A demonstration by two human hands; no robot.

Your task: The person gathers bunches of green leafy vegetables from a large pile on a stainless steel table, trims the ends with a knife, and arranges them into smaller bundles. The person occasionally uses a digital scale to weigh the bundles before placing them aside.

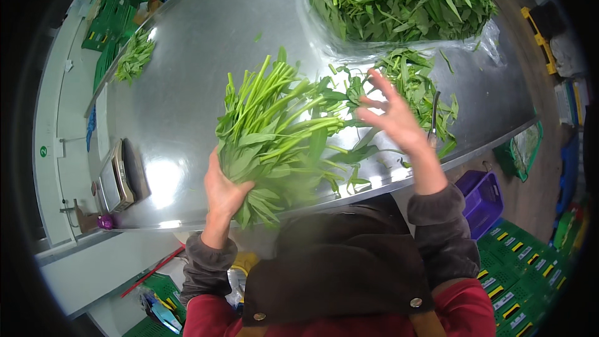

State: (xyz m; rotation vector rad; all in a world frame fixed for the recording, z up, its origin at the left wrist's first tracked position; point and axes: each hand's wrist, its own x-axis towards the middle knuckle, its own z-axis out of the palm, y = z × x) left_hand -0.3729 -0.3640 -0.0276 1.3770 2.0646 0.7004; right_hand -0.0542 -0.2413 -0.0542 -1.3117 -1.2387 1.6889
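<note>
My left hand (223,184) is closed around the leafy lower part of a bunch of water spinach (268,125), above the near edge of a steel table (187,93). The bunch's cut, pale green stems fan out away from me and to the right. To its right, my right hand (396,115) hovers with fingers spread and nothing in them. Loose leaves and stem bits (409,78) lie beneath and beyond that hand. A thin knife (435,115) with a dark part rests among them, just right of my right wrist.
A big heap of the same greens (399,6) sits on clear plastic (337,50) at the far right. A small bunch (134,56) lies at the far left edge, a scale (114,178) at the near left. A purple crate (480,200) and green crates (524,287) stand below, right.
</note>
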